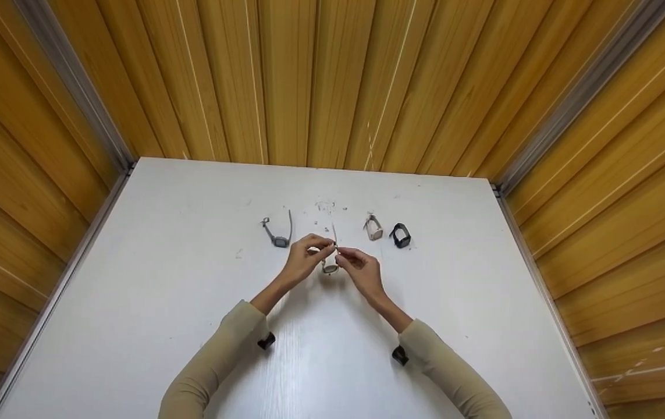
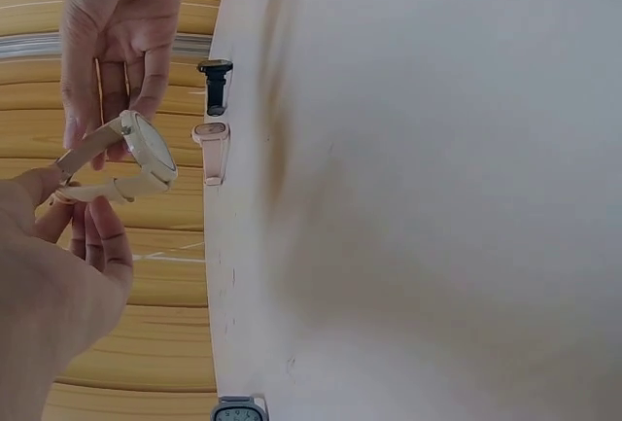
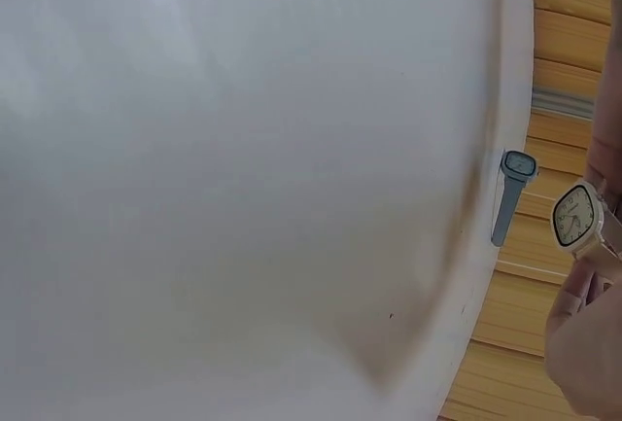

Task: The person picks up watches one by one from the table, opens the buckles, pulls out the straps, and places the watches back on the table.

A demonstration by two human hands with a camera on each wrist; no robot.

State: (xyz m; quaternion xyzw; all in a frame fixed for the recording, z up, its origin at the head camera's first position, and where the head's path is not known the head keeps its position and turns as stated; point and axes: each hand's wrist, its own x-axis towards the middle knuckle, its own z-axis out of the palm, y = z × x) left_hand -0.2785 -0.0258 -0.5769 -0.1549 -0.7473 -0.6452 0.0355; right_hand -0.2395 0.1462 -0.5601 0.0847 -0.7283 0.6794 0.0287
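Wall panelling: yellow-brown, wood-grained vertical boards (image 1: 285, 87), standing behind and at both sides of the work area.
Table: white, flat-topped table (image 1: 134, 291), carrying three of the four watches.
Sleeves: beige fabric left sleeve (image 1: 210, 361) and right sleeve (image 1: 454, 372), both reaching in from the near edge of the head view.
Left hand: the left hand (image 1: 303, 259) pinches the strap of the cream watch; thumb and index finger closed on it, remaining fingers loosely bent.
Right hand: the right hand (image 1: 365, 272) meets the left at the same strap; thumb and index finger nearly together on it.
Grey watch: grey watch with rounded-square case (image 3: 512, 188), strap unfastened and spread, on the table beyond the left hand.
Cream watch: cream watch with rounded-square case and pale dial (image 2: 146, 149), held off the table between the hands, strap looped.
Black watch: black watch with looped strap (image 2: 216, 90), on the table beyond the right hand.
Pink watch: pale pink watch with looped strap (image 2: 213, 154), just beside the black watch.
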